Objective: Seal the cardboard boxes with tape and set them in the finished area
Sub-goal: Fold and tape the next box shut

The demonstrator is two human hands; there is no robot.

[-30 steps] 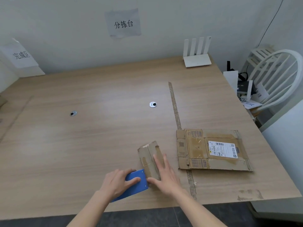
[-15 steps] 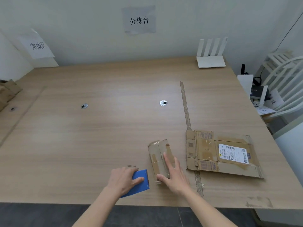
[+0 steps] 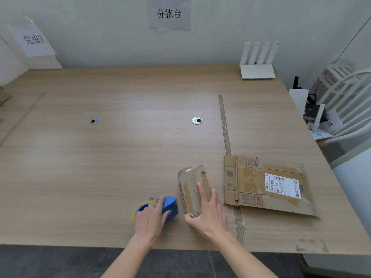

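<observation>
Hands down at the near edge of the wooden table [image 3: 100,167], and the small cardboard box [image 3: 190,189] sits right between the action. Right hand [image 3: 208,213] lies on top of that box, fingers straight and spread along its lid, thumb hooked at the near end, pressing it flat rather than clutching it. Box runs lengthwise away from the person, a glossy strip of tape showing along its top seam.

Just left of the box, the left hand [image 3: 150,219] covers the blue tape dispenser [image 3: 169,207], fingers curled over the blue body, so that hand is gripping the tool. Yellowish roll peeks out at the dispenser's left end. Dispenser rests on the tabletop, close beside the box but not touching it as far as can be seen.

Right of the box, a flattened cardboard box [image 3: 267,187] lies open-faced with a white shipping label on it, near but apart. A worn tape line [image 3: 225,127] runs across the table just right of the box, passing under the flattened one.

Far beyond the box, a white router [image 3: 258,63] stands at the wall, with a paper sign [image 3: 169,14] above and another sign [image 3: 34,39] far off to the left.
</observation>
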